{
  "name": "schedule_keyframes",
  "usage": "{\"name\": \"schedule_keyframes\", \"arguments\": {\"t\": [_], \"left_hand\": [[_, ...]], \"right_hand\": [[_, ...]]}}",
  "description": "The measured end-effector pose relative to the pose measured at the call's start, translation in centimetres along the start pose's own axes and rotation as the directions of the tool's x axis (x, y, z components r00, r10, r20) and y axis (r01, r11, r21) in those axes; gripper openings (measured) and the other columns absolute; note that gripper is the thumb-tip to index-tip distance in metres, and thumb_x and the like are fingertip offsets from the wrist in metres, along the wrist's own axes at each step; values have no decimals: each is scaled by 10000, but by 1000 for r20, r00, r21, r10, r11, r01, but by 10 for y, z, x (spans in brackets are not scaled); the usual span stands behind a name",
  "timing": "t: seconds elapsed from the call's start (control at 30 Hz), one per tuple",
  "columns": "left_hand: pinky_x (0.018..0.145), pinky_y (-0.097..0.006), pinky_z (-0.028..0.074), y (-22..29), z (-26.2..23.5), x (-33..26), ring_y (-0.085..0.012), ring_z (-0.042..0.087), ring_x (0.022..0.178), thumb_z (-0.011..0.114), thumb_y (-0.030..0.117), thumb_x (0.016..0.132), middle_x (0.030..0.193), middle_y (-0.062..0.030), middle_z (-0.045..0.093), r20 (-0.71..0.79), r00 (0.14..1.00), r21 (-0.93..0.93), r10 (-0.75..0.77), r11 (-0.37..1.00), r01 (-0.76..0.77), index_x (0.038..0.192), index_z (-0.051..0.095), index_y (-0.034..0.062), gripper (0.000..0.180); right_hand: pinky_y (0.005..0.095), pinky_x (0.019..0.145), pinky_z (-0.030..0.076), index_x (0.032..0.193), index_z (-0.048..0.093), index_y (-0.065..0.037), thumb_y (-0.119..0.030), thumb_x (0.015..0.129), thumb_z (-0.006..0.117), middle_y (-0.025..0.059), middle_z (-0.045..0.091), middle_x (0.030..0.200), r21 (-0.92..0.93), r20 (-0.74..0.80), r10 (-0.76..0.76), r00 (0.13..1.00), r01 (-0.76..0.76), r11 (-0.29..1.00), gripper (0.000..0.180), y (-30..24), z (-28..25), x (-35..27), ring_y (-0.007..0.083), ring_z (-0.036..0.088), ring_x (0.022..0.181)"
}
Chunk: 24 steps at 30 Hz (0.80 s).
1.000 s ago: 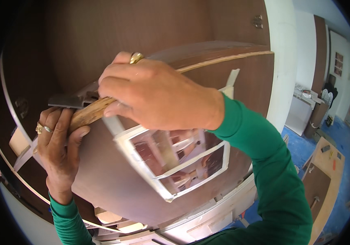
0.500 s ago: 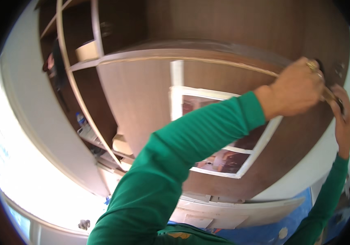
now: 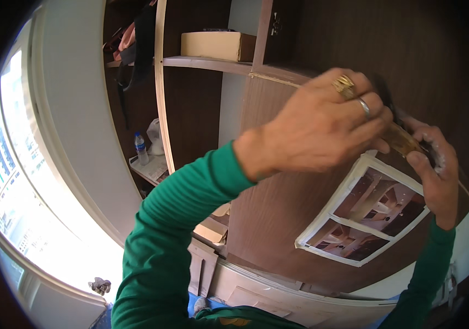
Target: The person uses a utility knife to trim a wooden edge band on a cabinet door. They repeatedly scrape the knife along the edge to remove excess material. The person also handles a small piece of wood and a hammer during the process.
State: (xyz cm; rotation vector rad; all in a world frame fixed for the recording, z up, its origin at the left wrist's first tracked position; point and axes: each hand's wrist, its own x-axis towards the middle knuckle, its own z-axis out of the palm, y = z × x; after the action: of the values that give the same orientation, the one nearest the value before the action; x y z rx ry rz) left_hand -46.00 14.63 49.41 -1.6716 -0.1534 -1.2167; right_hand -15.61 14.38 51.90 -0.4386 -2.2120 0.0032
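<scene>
My left hand (image 3: 327, 120), with two rings on its fingers, is raised at the cabinet's horizontal edge. Its fingers are curled round one end of a brown wood-coloured piece (image 3: 401, 140); they hide much of it, so its exact kind is unclear. My right hand (image 3: 437, 170) grips the far right end, thumb and fingers bent about a dark rounded part. Pale dust shows on the right fingers. The piece lies along the edge above a brown wood-grain panel (image 3: 278, 181). Two pictures (image 3: 379, 200) in pale tape borders are fixed to the panel below my hands.
To the left, open shelves hold a cardboard box (image 3: 210, 46), a plastic bottle (image 3: 141, 147) and a dark strap (image 3: 136, 55). A bright window (image 3: 12, 186) stands beyond the white wall. Pale boards (image 3: 256, 299) lean low down, and blue sheeting covers part of the floor.
My view has swung to the right, so the shelves show more fully. Both hands stay on the brown piece and appear further left in the view.
</scene>
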Motion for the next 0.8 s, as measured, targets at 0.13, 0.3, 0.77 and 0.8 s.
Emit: {"name": "schedule_keyframes", "arguments": {"t": [0.13, 0.3, 0.77, 0.8], "left_hand": [[810, -418, 609, -67, -100, -29, -318, 751, 943, 941, 383, 885, 1114, -164, 777, 331, 868, 56, -369, 926, 372, 1243, 802, 3, 540], [893, -438, 612, -134, -165, -79, -346, 771, 1007, 913, 311, 956, 1207, -185, 774, 480, 732, 104, -484, 860, 500, 1346, 791, -3, 515], [1191, -527, 508, -160, -150, -178, -462, 654, 1418, 836, 46, 982, 1434, -269, 729, 378, 832, 151, -405, 914, 376, 1451, 717, -52, 494], [1202, -526, 505, -169, -165, -176, -454, 654, 1432, 816, 36, 1002, 1460, -269, 723, 393, 829, 188, -397, 918, 350, 1477, 706, -47, 495]], "right_hand": [[373, 1019, 555, 1197, 672, 8, -203, 1043, 826, 182, 791, 1218, -120, -34, -149, 988, 144, 982, 303, -25, 86, 85, 240, 735, 1093], [452, 868, 549, 1175, 718, -12, -227, 1033, 838, 177, 734, 1027, -226, -16, -261, 965, 251, 941, 284, -40, 169, 166, 358, 694, 928], [484, 954, 603, 987, 777, -50, -269, 875, 906, 106, 756, 996, -394, -170, -508, 845, 414, 821, 278, -19, 229, 166, 336, 721, 1063], [483, 947, 608, 972, 780, -48, -263, 869, 908, 107, 757, 974, -364, -187, -517, 835, 430, 826, 270, -24, 234, 174, 336, 728, 1050]]}}
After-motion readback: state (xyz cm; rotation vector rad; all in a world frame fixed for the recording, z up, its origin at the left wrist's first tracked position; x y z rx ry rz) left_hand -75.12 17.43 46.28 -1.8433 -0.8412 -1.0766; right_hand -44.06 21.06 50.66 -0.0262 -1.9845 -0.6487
